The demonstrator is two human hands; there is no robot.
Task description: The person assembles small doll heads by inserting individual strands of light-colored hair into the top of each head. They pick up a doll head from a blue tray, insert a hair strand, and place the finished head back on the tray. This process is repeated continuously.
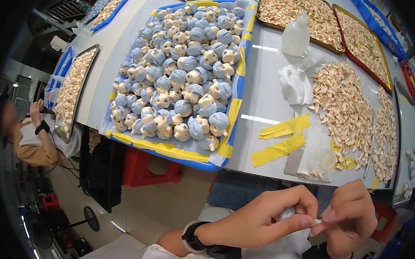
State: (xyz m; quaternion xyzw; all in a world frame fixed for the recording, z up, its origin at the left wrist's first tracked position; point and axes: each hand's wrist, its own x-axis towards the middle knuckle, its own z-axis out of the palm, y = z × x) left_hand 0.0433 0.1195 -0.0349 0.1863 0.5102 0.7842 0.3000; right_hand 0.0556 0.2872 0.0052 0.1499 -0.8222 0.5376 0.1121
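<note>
Near the table's front edge, my two hands meet over my lap. My left hand [278, 215] is closed, with a pale grey-blue rounded thing [286, 213] showing between its curled fingers; most of it is hidden. At its thumb tip is a small cream-coloured piece [316, 222]. The fingers of my right hand [351, 214] pinch at that same piece from the other side. On the table beyond lies a wide heap of small cream pointed pieces [342, 101]. Left of my hands stands a blue tray [239, 84] full of doll heads [184, 76] with grey-blue hair.
Yellow tape strips [279, 145], a clear round dish [322, 157], crumpled white tissue [295, 85] and a white squeeze bottle [296, 36] lie or stand on the table. More trays of pieces [300, 17] are behind. A co-worker's arm [40, 142] shows at left; a red stool [151, 169] is below.
</note>
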